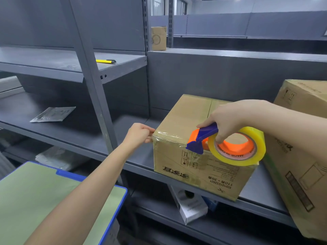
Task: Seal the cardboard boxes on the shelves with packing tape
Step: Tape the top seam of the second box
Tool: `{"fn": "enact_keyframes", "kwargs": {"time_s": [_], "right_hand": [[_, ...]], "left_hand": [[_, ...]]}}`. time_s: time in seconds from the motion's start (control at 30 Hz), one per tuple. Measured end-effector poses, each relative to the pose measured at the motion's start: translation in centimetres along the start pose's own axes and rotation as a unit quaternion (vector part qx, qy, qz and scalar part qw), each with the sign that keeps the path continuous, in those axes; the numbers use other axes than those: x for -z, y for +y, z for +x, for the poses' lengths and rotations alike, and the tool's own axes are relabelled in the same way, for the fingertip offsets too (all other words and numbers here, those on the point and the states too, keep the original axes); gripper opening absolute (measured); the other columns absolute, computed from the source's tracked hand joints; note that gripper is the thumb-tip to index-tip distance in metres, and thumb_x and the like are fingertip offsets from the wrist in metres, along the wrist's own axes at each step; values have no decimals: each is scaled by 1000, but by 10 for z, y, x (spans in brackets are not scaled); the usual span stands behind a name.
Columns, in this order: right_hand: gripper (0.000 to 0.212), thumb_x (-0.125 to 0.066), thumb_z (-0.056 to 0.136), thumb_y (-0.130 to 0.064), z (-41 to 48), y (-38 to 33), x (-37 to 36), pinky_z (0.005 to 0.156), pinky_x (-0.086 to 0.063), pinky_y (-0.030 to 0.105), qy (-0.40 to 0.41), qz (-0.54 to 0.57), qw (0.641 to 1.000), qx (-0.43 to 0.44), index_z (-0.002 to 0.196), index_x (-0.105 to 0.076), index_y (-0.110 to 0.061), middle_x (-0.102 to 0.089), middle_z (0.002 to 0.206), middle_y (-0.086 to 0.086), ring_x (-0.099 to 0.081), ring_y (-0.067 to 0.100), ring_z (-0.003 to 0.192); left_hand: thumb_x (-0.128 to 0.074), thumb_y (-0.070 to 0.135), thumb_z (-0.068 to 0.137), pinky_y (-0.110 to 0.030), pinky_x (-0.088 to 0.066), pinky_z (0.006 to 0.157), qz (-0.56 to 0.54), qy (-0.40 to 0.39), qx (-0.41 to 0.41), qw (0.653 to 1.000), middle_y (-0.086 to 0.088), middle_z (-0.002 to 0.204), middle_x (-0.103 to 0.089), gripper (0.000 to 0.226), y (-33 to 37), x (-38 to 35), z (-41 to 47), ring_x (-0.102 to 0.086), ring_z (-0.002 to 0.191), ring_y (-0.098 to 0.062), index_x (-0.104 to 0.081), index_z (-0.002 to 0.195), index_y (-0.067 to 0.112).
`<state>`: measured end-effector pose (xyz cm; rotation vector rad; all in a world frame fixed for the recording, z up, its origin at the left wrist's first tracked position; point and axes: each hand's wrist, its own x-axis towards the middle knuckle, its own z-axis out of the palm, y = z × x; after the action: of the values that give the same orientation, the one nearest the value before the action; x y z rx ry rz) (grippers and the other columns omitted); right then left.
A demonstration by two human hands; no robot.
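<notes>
head: right hand (228,119) grips tape dispenser (228,145) on box (187,117)

A stockroom or warehouse, seen from a head-worn camera. Rows of dark grey metal shelves (74,68) with slotted uprights (146,23) fill the view, and more shelving runs across the background under ceiling lights. Brown cardboard boxes sit on the shelves: one printed box (194,165) in front, a larger box (300,156) at the right, a small box (158,38) higher up. A yellow utility knife (105,61) lies on an upper shelf, and a flat silvery packet (53,114) on a lower one. A tape dispenser (228,145) with a yellowish tape roll rests on the front box. A blue-rimmed bin (70,174) stands at lower left.
</notes>
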<state>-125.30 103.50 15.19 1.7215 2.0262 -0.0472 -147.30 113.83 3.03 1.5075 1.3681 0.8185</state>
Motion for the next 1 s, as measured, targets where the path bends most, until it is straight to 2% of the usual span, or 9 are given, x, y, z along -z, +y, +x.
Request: {"fn": "enact_keyframes", "kwargs": {"time_s": [0.13,0.2,0.23,0.33,0.4,0.43,0.6,0.73,1.0], "right_hand": [[71,-67,79,-43,-1,1,1,56,-35,16,-5,-1,1000,1,142,-34,-37,-49,100,-10,-45,5,71],[71,-67,80,-42,-1,1,2,58,-37,16,-12,0,1000,1,142,-33,-37,-49,102,-10,-48,9,77],[71,-67,80,-42,-2,1,2,61,-39,17,-16,0,1000,1,142,-32,-37,-49,103,-9,-48,10,82],[72,-67,81,-42,-3,-1,4,69,-40,20,-22,-4,1000,4,143,-31,-37,-48,104,-10,-48,11,86],[73,-66,81,-43,-4,-1,5,70,-41,20,-25,-9,1000,7,144,-29,-37,-48,105,-9,-48,12,89],[73,-66,81,-45,-5,-1,5,70,-40,20,-26,-11,1000,7,144,-29,-37,-48,105,-9,-48,12,89],[70,-61,79,-59,-6,-2,7,58,-35,16,-7,3,1000,27,141,-29,-46,-45,83,-21,-45,4,70],[59,-57,82,-58,1,-13,12,55,-31,15,40,2,998,48,137,-39,-45,-45,80,-21,-42,0,67],[65,-62,78,-57,-5,-10,12,63,-48,23,20,35,998,50,136,-35,-50,-52,77,-18,-51,5,68]], "left_hand": [[-40,-5,84,-23,-55,66,-62,-32,42,997,-12,83,-61,22,12,-3,-10,-61,70,-22,-58,80,6],[-34,-1,84,-21,-51,74,2,-48,-25,999,-13,99,-60,32,8,-3,-17,-58,90,-31,-59,100,9],[-35,4,84,-24,-46,84,107,-54,-97,988,-11,118,-58,41,6,-4,-23,-54,108,-31,-58,117,12],[-41,11,81,-34,-12,113,371,-59,-352,857,-5,149,-34,56,-3,-13,-32,-24,140,-23,-41,138,11],[-50,27,86,-29,-1,113,450,-36,-439,777,-5,150,-33,59,-7,-28,-32,-23,141,-18,-36,141,9],[-52,35,89,-26,0,112,474,-31,-447,759,-5,151,-31,62,-10,-36,-31,-23,141,-17,-33,143,10],[-48,21,97,-17,-7,110,434,-9,-435,789,6,151,-28,51,-25,-41,-12,-23,140,-9,-30,145,24],[-55,17,93,-12,-8,106,416,-27,-422,805,9,147,-35,52,-30,-20,0,-27,138,-8,-37,141,25],[-57,20,92,-13,-14,106,412,-17,-407,815,11,147,-34,53,-28,-13,-5,-25,138,-8,-37,141,28]]}}
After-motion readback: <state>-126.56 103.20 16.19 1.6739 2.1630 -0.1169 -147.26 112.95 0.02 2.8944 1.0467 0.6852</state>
